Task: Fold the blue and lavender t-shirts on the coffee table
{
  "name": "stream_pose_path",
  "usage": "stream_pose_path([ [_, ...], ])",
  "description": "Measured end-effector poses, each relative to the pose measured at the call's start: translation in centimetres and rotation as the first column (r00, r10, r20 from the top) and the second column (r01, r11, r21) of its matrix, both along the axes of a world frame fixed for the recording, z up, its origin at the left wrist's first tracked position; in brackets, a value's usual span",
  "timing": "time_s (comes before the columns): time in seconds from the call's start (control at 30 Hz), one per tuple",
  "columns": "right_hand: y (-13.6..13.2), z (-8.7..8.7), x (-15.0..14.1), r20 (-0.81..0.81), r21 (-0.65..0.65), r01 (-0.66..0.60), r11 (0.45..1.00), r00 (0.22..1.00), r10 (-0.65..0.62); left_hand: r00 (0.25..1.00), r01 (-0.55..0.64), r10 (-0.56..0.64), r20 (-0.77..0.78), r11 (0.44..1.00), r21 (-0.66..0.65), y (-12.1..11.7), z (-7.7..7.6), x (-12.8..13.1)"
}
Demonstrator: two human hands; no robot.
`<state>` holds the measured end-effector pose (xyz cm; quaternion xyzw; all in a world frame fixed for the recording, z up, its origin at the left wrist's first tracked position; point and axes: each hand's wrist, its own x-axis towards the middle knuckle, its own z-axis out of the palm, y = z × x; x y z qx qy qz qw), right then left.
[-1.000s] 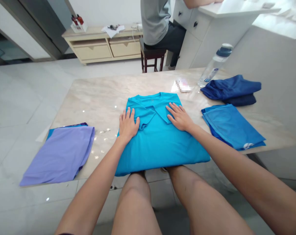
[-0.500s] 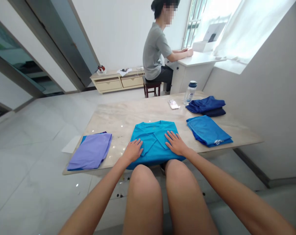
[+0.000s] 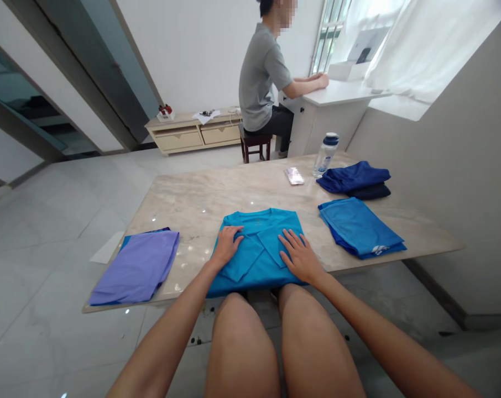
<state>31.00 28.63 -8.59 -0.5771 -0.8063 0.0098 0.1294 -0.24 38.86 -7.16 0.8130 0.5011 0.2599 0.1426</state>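
A turquoise T-shirt (image 3: 256,224) lies on the marble table (image 3: 217,193) at its near edge, both sleeves folded in over the chest. My left hand (image 3: 228,247) rests on the shirt's left side, fingers bent over the folded left sleeve. My right hand (image 3: 299,256) lies flat on the right side, fingers spread. My bare knees show under the table edge.
A folded lilac garment (image 3: 136,268) lies at the left, a folded blue one (image 3: 360,226) at the right, a dark blue pile (image 3: 354,179), a water bottle (image 3: 325,155) and a small packet (image 3: 294,176) behind. A person in grey sits on a stool (image 3: 256,146) at a white desk.
The camera has tilted up from the table to take in the room. My left hand has slid up the shirt onto the folded sleeve; my right hand stays flat on the right side.
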Motion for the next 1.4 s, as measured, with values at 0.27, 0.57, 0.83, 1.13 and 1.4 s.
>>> stream_pose_path([
  [0.27,-0.1,0.6,-0.1,-0.004,-0.008,0.007,1.000,1.000,-0.007,0.989,-0.131,0.126,0.077,0.989,0.062,0.2,-0.6,-0.8],
  [0.57,0.7,1.6,-0.4,0.016,-0.126,0.027,0.992,1.000,-0.026,0.995,-0.072,0.082,-0.062,0.986,0.149,-4.2,1.0,-0.5],
  [0.83,2.8,1.9,-3.2,0.023,-0.158,0.052,0.986,0.999,-0.049,0.927,-0.041,0.045,-0.372,0.999,0.017,-6.0,-0.3,-0.6],
  [1.13,10.8,0.5,-3.1,0.023,-0.060,0.038,0.997,0.999,-0.037,0.962,-0.083,0.083,-0.260,0.996,0.010,3.4,-0.8,-1.0],
  [1.4,22.1,-1.2,-2.9,-0.036,-0.038,0.001,0.999,0.999,-0.003,0.934,-0.125,0.102,-0.342,0.991,-0.043,13.9,-0.5,-1.2],
])
